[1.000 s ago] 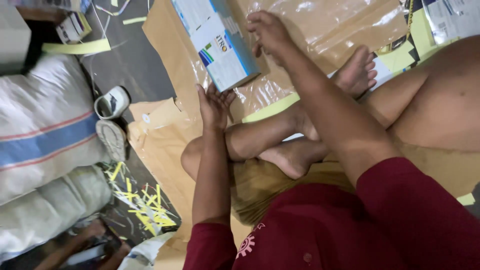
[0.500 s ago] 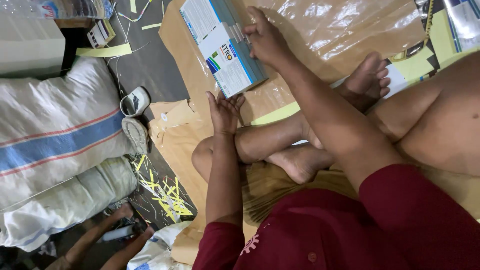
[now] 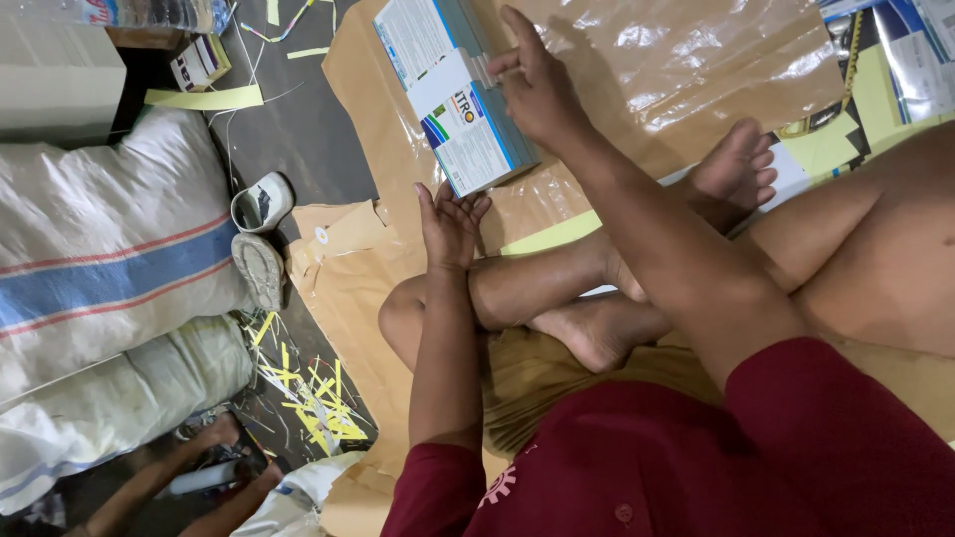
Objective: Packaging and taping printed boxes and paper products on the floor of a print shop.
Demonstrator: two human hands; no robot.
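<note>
The right hand (image 3: 537, 89) is resting with loosely spread fingers on a stack of printed cartons (image 3: 460, 94) lying unwrapped on brown paper (image 3: 647, 60), while the open left hand (image 3: 450, 221) is steadying its near edge, gripping nothing.

A flat white-and-blue box (image 3: 460, 94) lies at twelve o'clock. A small carton (image 3: 199, 62) sits at ten o'clock. Blue-white packets (image 3: 920, 50) lie at two o'clock.

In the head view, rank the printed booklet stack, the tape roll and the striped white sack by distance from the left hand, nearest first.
From the left hand:
1. Printed booklet stack, just above the fingertips on the brown paper, touching or almost touching them.
2. Tape roll, off to the left on the dark floor.
3. Striped white sack, farther left, beyond the roll.
</note>
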